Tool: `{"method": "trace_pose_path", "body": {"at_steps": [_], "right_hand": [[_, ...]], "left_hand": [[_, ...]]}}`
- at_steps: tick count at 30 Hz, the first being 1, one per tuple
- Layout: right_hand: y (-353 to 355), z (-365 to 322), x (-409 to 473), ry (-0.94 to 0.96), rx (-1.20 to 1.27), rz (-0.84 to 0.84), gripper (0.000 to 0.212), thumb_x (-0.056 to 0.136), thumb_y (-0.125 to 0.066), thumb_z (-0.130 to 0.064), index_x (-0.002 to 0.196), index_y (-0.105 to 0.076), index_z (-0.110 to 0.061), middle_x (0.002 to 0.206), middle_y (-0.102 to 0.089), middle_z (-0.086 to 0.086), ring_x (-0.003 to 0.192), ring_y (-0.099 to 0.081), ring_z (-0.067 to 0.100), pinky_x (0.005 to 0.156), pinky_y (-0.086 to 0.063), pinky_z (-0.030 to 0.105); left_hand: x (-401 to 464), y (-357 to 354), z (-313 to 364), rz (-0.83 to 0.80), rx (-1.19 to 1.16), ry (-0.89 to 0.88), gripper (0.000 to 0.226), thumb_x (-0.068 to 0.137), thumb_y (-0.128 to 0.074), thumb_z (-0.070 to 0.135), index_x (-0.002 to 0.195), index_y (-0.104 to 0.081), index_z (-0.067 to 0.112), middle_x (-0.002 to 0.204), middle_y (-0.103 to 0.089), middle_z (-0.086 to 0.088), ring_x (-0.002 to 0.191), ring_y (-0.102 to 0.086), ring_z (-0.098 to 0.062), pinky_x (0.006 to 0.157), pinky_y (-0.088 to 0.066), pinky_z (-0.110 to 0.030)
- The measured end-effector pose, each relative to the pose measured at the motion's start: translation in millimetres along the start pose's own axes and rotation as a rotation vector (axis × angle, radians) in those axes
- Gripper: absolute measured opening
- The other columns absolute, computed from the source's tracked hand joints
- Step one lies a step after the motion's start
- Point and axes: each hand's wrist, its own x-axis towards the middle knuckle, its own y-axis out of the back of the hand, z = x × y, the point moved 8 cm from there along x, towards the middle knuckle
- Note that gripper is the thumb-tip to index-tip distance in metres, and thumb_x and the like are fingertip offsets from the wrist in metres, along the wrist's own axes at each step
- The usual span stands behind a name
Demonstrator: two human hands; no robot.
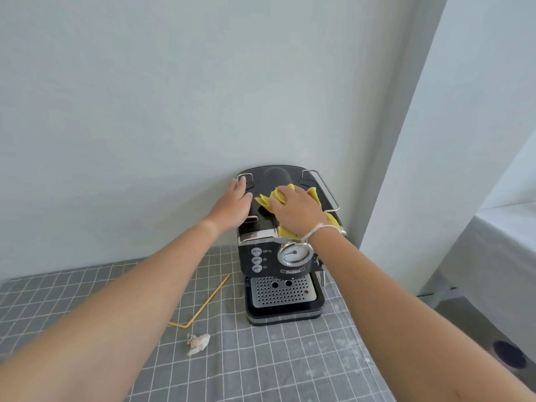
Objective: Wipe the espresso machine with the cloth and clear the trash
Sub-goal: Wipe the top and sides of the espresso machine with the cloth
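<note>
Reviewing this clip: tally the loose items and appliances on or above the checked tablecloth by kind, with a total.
Espresso machine: 1
Yellow cloth, under the right hand: 1
Gold bent straw: 1
Crumpled paper scrap: 1
Total: 4

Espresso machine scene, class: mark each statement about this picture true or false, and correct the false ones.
1. The right hand presses a yellow cloth on top of the espresso machine. True.
2. The left hand holds the crumpled tissue. False: it rests on the machine's top left edge; the crumpled tissue lies on the checked tablecloth.
3. A bent gold straw lies left of the machine. True.
4. The cloth is wiping the drip tray. False: the drip tray is uncovered, with the cloth up on the top.
5. The machine stands away from the wall. False: it sits against the wall.
</note>
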Motion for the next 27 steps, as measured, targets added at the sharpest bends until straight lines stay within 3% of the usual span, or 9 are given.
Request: {"method": "trace_pose_path", "body": {"at_steps": [8, 15, 19, 22, 25, 27], "right_hand": [[-9.9, -1.2, 72.3, 0.083, -0.117, -0.075, 0.041, 0.096, -0.029, -0.026, 0.133, -0.043, -0.025, 0.148, -0.035, 0.008, 0.135, -0.032, 0.027, 0.112, -0.026, 0.040], [-5.5, -4.4, 115.7, 0.063, -0.047, -0.063, 0.034, 0.095, -0.029, -0.011, 0.115, -0.055, 0.000, 0.126, -0.055, 0.016, 0.118, -0.046, 0.031, 0.101, -0.032, 0.036], [-7.6, -6.0, 119.0, 0.070, -0.026, -0.062, 0.032, 0.093, -0.031, -0.007, 0.106, -0.058, 0.003, 0.117, -0.057, 0.019, 0.109, -0.050, 0.032, 0.093, -0.036, 0.034], [-9.3, -9.9, 110.3, 0.115, -0.061, -0.046, 0.033, 0.093, -0.031, -0.014, 0.107, -0.060, -0.003, 0.118, -0.058, 0.016, 0.107, -0.052, 0.030, 0.088, -0.038, 0.033], [-9.0, -11.0, 91.1, 0.130, -0.117, -0.069, 0.033, 0.094, -0.033, -0.018, 0.114, -0.055, -0.003, 0.124, -0.054, 0.019, 0.113, -0.049, 0.034, 0.092, -0.040, 0.039], [-5.9, -13.6, 69.9, 0.153, -0.134, -0.088, 0.035, 0.096, -0.033, -0.017, 0.122, -0.051, -0.003, 0.133, -0.048, 0.018, 0.124, -0.042, 0.033, 0.101, -0.034, 0.038]], "left_hand": [[25.3, 10.3, -7.1, 0.049, -0.072, 0.071, 0.053, 0.099, -0.023, 0.023, 0.149, -0.010, 0.009, 0.160, -0.008, -0.003, 0.147, -0.007, -0.016, 0.116, -0.006, -0.026], [37.3, 11.6, -12.3, 0.121, -0.085, 0.112, 0.051, 0.099, -0.024, 0.023, 0.148, -0.015, 0.011, 0.157, -0.019, -0.005, 0.145, -0.017, -0.018, 0.114, -0.013, -0.024], [36.5, 10.2, -14.9, 0.105, -0.081, 0.148, 0.052, 0.099, -0.022, 0.023, 0.149, -0.010, 0.014, 0.150, -0.034, -0.013, 0.137, -0.034, -0.024, 0.108, -0.026, -0.029], [35.2, 11.4, -14.9, 0.103, -0.066, 0.155, 0.052, 0.099, -0.022, 0.024, 0.149, -0.011, 0.013, 0.153, -0.030, -0.012, 0.139, -0.031, -0.024, 0.109, -0.025, -0.028], [33.2, 10.2, -13.3, 0.085, -0.064, 0.149, 0.052, 0.099, -0.020, 0.024, 0.149, -0.010, 0.013, 0.155, -0.025, -0.010, 0.141, -0.028, -0.023, 0.110, -0.023, -0.028], [31.5, 10.7, -11.6, 0.082, -0.072, 0.139, 0.052, 0.099, -0.021, 0.025, 0.149, -0.011, 0.013, 0.157, -0.021, -0.008, 0.144, -0.022, -0.022, 0.112, -0.019, -0.027]]}}
